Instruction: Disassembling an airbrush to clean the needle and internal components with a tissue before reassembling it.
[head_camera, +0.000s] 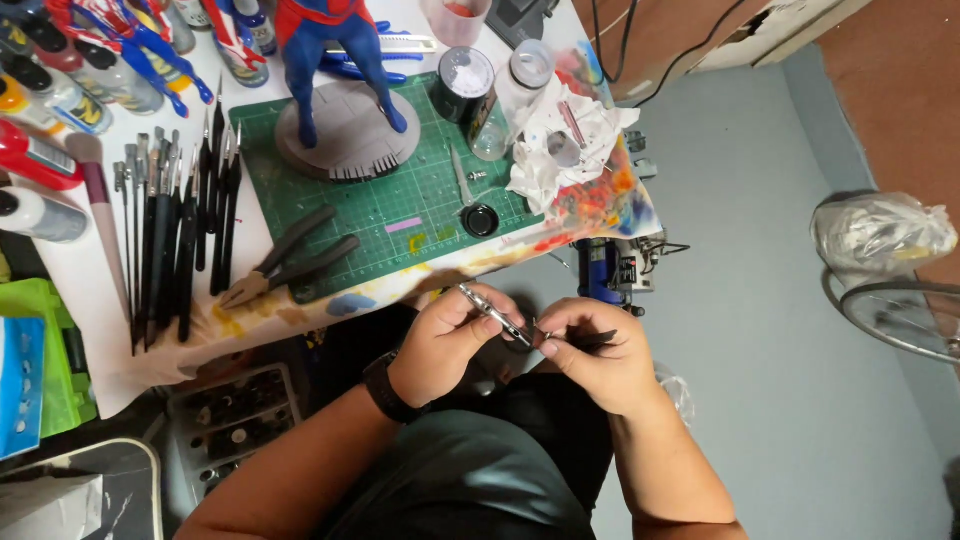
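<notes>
Nearby, pliers (290, 262) on green cutting mat (400, 190), left hand (445, 345) fingers clamped on silver airbrush (495, 315), right hand (590, 350) pinching its tip

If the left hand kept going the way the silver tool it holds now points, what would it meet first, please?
The left hand holds a slim silver tool whose tip points down and right. It would first meet the right hand, which pinches a small dark part right at that tip. Depth is hard to judge, but they look almost touching.

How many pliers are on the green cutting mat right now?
1: the pliers lie at the green cutting mat's front-left corner, jaws hanging over onto the table; others may be hidden among the brushes.
</notes>
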